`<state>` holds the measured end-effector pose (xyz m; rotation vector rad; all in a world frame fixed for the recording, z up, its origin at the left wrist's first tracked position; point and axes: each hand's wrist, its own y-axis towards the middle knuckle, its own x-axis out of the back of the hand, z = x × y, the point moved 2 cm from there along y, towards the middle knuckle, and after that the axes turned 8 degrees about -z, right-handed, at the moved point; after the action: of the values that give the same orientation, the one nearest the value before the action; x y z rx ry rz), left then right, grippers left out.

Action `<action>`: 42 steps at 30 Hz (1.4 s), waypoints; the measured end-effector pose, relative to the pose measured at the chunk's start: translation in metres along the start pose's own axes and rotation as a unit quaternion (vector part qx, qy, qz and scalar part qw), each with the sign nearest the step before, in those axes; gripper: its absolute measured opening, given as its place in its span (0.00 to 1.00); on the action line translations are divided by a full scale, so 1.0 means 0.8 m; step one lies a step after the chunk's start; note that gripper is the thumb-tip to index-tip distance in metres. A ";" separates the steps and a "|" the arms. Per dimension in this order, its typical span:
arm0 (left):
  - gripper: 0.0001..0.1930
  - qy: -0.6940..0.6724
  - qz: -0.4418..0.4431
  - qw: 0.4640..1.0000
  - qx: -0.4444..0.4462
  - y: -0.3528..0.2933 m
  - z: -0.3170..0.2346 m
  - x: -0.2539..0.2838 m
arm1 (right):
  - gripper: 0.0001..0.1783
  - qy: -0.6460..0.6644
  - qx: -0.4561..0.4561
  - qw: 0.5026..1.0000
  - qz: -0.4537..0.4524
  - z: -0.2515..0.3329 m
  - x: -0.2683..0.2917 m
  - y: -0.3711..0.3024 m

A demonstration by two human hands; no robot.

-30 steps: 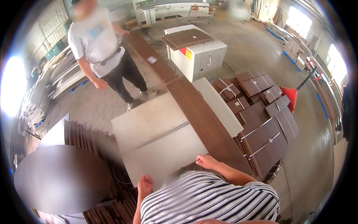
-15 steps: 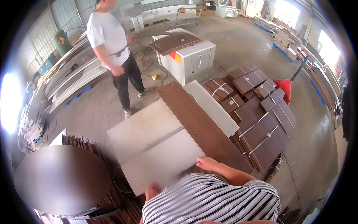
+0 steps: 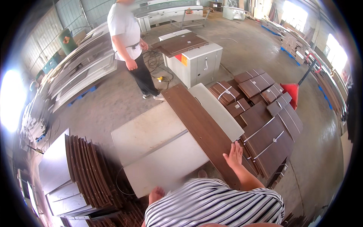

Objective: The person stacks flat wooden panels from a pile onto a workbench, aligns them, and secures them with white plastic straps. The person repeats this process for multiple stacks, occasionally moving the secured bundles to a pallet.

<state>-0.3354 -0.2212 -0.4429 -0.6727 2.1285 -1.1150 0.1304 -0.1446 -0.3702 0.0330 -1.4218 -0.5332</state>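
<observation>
A long brown board (image 3: 196, 128) with small holes lies slantwise across the right part of a pale worktable (image 3: 166, 159). My right hand (image 3: 234, 154) is over the right edge of this board, near its close end, with the fingers stretched out and nothing held. Whether its palm touches the board I cannot tell. My left hand (image 3: 156, 194) is beside the near edge of the worktable, close to my striped shirt. Its fingers are foreshortened and blurred, so their pose is unclear. Beyond the board sits a light grey panel (image 3: 217, 111).
To the right, strapped brown panels (image 3: 264, 125) are stacked beside a red pallet jack (image 3: 290, 94). At lower left stand several brown-edged boards (image 3: 89, 170). A grey cabinet (image 3: 206, 62) carries another brown board (image 3: 181, 43). A co-worker in a white shirt (image 3: 124, 34) stands at far left.
My right hand has gone from closed at the board's left edge to open over its right edge. The co-worker's arms have lowered and their legs have shifted. My left hand stays put.
</observation>
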 end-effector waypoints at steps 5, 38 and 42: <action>0.10 0.014 -0.007 1.000 0.018 0.004 0.010 -0.002 | 0.39 -0.039 -0.163 0.976 0.136 -0.084 -0.016 -0.021; 0.07 -0.251 -0.243 0.850 -0.395 -0.136 -0.105 0.160 | 0.15 0.359 0.217 0.879 0.225 0.172 -0.087 0.047; 0.15 -0.238 -0.470 0.660 -0.535 -0.237 -0.160 0.265 | 0.15 0.377 0.243 0.837 0.313 0.222 -0.110 0.010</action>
<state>-0.5430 -0.3953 -0.2891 -2.4718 1.7040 0.1952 -0.0391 -0.0533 -0.4192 0.1609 -0.6772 0.3847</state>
